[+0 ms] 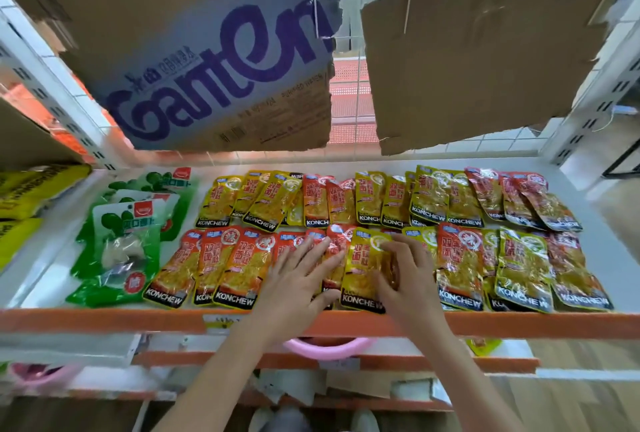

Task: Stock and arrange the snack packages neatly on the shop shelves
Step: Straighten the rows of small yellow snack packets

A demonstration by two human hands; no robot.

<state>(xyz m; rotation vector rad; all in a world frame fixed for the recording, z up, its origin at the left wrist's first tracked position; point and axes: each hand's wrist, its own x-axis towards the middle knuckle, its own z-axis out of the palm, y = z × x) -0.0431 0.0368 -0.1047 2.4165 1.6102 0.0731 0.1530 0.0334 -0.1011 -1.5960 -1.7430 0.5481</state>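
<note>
Now mid-tidy, front row: left hand flat, fingers spread, pressed on red packets, right hand beside it, loosely curled on the yellow packet, gripping nothing clearly; next, probably, squaring that packet up.

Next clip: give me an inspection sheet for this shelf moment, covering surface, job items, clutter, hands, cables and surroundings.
Surface: white shelf with orange front edge, mostly covered.
Job's things: two overlapping rows of KONCHEW packets, orange and yellow; green packets stacked at left.
Clutter: nothing seen on this shelf.
Hands: left hand flat on the orange front-row packets; right hand on a yellow packet, grip unclear.
Cables: nothing seen.
Surroundings: torn cardboard sheets overhead; pink basin on the shelf below; yellow bags at far left.
</note>
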